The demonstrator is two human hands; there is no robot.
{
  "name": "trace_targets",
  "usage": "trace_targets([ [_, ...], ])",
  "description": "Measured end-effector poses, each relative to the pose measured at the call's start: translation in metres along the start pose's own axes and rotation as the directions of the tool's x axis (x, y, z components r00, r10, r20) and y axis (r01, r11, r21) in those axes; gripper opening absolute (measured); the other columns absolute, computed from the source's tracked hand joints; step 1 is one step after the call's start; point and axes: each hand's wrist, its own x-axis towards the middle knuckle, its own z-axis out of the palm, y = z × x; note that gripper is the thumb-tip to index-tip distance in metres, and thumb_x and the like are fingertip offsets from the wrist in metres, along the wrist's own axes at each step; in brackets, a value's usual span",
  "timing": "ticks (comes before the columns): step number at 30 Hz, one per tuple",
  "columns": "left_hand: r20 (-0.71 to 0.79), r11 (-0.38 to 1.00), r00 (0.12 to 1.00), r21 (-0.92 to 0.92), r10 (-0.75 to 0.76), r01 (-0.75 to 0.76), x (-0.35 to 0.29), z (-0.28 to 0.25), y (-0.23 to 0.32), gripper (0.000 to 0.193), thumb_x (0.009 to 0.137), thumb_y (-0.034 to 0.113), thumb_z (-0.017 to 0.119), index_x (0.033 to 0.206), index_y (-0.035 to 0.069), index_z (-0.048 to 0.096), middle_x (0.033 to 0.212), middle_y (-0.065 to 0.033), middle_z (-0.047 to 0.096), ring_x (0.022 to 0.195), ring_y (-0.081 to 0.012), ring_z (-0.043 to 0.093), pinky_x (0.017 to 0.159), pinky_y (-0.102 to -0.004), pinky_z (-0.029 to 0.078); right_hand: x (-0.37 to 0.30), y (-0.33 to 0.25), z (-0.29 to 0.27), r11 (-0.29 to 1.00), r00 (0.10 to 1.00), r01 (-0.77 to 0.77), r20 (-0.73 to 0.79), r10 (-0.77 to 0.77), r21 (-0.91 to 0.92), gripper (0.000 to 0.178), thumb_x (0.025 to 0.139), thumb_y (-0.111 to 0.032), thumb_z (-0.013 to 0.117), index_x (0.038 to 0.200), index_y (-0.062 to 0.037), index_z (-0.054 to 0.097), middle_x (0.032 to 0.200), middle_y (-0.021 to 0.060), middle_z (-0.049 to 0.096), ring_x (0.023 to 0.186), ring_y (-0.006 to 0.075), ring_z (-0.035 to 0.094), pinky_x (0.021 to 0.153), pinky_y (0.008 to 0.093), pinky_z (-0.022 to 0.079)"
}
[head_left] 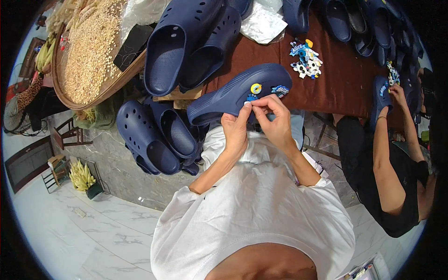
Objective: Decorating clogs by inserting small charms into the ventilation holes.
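A navy clog lies tilted across the table's near edge, right in front of me. On its upper sit a yellow ring-shaped charm and a blue lettered charm near the toe. A small blue charm shows just above my fingertips, partly hidden by them. My left hand is closed, its thumb pressed to that charm against the clog's near side. Thumb and forefinger of my right hand pinch at the same spot, touching the left thumb. More charms lie in a pile beyond the toe.
Navy clogs stand at the back left; others hang below the edge. A round basket of corn kernels is at left. The table has a brown cloth. A co-worker at right handles another clog.
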Motion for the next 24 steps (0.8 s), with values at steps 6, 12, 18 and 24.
trace_targets([
  [6, -0.037, 0.989, 0.989, 0.05, 0.141, -0.14, 0.005, -0.002, -0.006, 0.021, 0.092, 0.005, 0.062, 0.113, 0.0, 0.061, 0.107, -0.004, 0.066, 0.094, -0.0102, 0.062, 0.085, -0.0261, 0.049, -0.006, 0.0, 0.003, 0.999, 0.999, 0.033, 0.002, -0.033, -0.038, 0.015, 0.086, 0.001, 0.065, 0.101, -0.0013, 0.068, 0.092, 0.0074, 0.062, 0.076, 0.0154, 0.062, 0.067, 0.0272, 0.05],
  [12, -0.028, 0.99, 0.991, 0.07, 0.128, -0.126, 0.006, 0.004, 0.003, 0.015, 0.094, 0.012, 0.066, 0.103, 0.0, 0.065, 0.101, -0.0029, 0.067, 0.09, -0.0087, 0.061, 0.082, -0.0253, 0.049, -0.012, 0.0, 0.007, 1.0, 0.999, 0.028, -0.036, -0.028, 0.006, 0.021, 0.086, 0.003, 0.065, 0.106, -0.0003, 0.066, 0.098, 0.0089, 0.062, 0.081, 0.0172, 0.063, 0.071, 0.0277, 0.051],
  [18, -0.06, 0.999, 0.998, -0.031, -0.018, 0.016, 0.007, 0.003, 0.01, 0.016, 0.095, 0.016, 0.066, 0.083, 0.005, 0.068, 0.081, 0.0006, 0.066, 0.072, -0.0019, 0.056, 0.064, -0.0204, 0.043, -0.01, 0.002, -0.002, 0.999, 0.993, 0.049, -0.109, -0.05, -0.014, 0.02, 0.087, 0.002, 0.065, 0.106, -0.0007, 0.066, 0.097, 0.0087, 0.062, 0.081, 0.017, 0.063, 0.071, 0.0284, 0.052],
  [24, 0.126, 0.998, 0.992, -0.065, 0.02, -0.012, 0.009, -0.009, 0.001, 0.021, 0.092, 0.008, 0.067, 0.111, -0.002, 0.062, 0.104, -0.0048, 0.068, 0.09, -0.0091, 0.063, 0.079, -0.024, 0.051, 0.006, -0.003, -0.007, 0.982, 0.987, 0.155, -0.018, -0.158, -0.107, 0.015, 0.088, -0.002, 0.065, 0.103, -0.0026, 0.067, 0.097, 0.0097, 0.062, 0.081, 0.0206, 0.063, 0.068, 0.0302, 0.051],
])
